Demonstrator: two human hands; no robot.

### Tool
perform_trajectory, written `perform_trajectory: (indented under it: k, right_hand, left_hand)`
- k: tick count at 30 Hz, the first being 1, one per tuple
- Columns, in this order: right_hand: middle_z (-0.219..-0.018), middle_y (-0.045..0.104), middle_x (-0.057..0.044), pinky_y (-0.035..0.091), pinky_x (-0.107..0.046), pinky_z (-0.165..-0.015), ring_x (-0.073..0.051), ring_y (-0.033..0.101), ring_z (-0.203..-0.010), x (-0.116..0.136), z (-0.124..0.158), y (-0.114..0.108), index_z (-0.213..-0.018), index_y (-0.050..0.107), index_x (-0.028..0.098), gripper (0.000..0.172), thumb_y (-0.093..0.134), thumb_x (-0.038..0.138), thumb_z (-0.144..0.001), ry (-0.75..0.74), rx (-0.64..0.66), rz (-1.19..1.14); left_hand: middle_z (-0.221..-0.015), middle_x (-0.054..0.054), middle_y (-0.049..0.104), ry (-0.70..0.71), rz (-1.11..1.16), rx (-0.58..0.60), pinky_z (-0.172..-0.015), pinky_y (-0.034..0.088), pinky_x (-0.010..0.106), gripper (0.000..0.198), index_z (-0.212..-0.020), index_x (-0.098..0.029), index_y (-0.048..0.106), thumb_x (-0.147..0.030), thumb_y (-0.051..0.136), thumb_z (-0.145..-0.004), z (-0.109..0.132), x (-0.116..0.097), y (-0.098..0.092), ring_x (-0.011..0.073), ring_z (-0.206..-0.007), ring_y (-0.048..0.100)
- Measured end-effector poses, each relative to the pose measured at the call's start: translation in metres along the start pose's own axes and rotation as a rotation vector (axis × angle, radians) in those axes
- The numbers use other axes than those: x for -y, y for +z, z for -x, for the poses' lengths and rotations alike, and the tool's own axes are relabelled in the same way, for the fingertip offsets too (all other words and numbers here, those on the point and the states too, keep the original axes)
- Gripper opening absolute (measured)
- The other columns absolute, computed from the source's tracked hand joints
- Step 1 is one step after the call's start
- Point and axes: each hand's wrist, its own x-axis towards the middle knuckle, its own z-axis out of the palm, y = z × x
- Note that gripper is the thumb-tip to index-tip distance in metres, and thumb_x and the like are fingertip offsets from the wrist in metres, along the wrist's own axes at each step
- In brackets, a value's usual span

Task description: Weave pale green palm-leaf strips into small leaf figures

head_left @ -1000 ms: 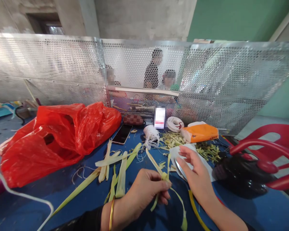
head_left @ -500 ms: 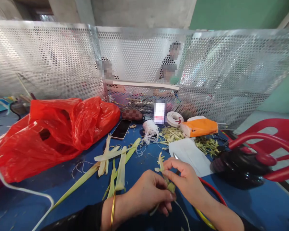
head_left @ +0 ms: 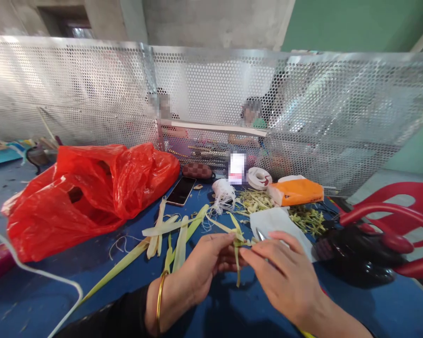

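My left hand [head_left: 204, 265] pinches a small folded piece of pale green palm leaf [head_left: 237, 237] above the blue table [head_left: 92, 291]. Leaf strips trail up and down from the fold. My right hand [head_left: 282, 277] meets it from the right, its fingertips pinched on the same leaf piece. A gold bangle [head_left: 159, 293] sits on my left wrist. Just behind my right hand a metal blade tip [head_left: 260, 234] lies on a white sheet of paper [head_left: 278, 223].
Loose leaf strips [head_left: 165, 234] lie left of my hands. A red plastic bag [head_left: 88, 188], a phone [head_left: 181, 191], white thread [head_left: 222, 193], a tape roll [head_left: 258, 178], an orange packet [head_left: 296, 191], leaf scraps [head_left: 305, 217], a black object [head_left: 355, 258] and a red chair [head_left: 390, 220] surround them. A perforated metal screen [head_left: 338, 122] stands behind, with people beyond.
My hands rose from near the table's front edge and the leaf piece turned, with strips now sticking out upward and to the left. My right hand has stayed pinched on the leaf.
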Motion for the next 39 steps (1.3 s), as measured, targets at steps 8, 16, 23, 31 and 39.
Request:
perform_trajectory:
  k: [8,16,23,31,39]
  right_hand:
    - [-0.083,0.069,-0.005,0.033,-0.039,-0.096,-0.018,0.061,-0.081,0.008,0.01,0.019,-0.103,0.066,0.013,0.033,0.034,0.013,-0.097,-0.138,0.088,0.039]
    - [-0.083,0.073,-0.006,0.039,-0.035,-0.092,-0.017,0.064,-0.083,0.012,0.006,0.008,-0.096,0.068,0.013,0.037,0.031,0.011,-0.097,-0.199,-0.017,0.012]
    - [-0.078,0.073,-0.004,0.042,-0.033,-0.089,-0.015,0.065,-0.076,0.018,0.001,0.004,-0.092,0.068,0.013,0.035,0.035,0.007,-0.095,-0.262,-0.031,0.004]
    - [-0.077,0.073,-0.004,0.046,-0.033,-0.085,-0.015,0.065,-0.073,0.023,0.008,0.014,-0.09,0.069,0.012,0.027,0.044,0.005,-0.092,-0.307,-0.022,0.004]
    - [-0.078,0.073,-0.005,0.047,-0.033,-0.084,-0.016,0.065,-0.074,0.025,0.009,0.018,-0.089,0.069,0.011,0.024,0.045,0.004,-0.089,-0.351,-0.029,-0.008]
  left_hand:
    - [-0.057,-0.003,0.052,0.026,-0.096,0.058,-0.053,0.036,0.019,0.02,-0.062,-0.013,0.058,-0.026,0.073,-0.064,-0.001,0.005,0.003,0.0063,-0.052,0.045]
    - [-0.061,0.002,0.062,0.038,-0.157,0.024,-0.061,0.044,0.021,0.014,-0.065,-0.011,0.067,-0.024,0.07,-0.069,0.001,0.0,0.003,0.0091,-0.057,0.054]
    - [-0.074,0.01,0.072,0.049,-0.102,-0.061,-0.073,0.051,0.027,0.023,-0.075,-0.009,0.07,-0.029,0.077,-0.066,0.002,-0.006,0.005,0.0177,-0.071,0.066]
    - [-0.079,0.011,0.074,0.058,-0.038,-0.084,-0.072,0.053,0.029,0.032,-0.085,-0.01,0.066,-0.03,0.079,-0.064,-0.001,0.001,0.001,0.0192,-0.07,0.069]
    - [-0.074,0.009,0.073,0.04,-0.008,-0.143,-0.07,0.052,0.029,0.032,-0.09,-0.011,0.062,-0.026,0.077,-0.066,-0.001,0.001,0.003,0.0177,-0.066,0.068]
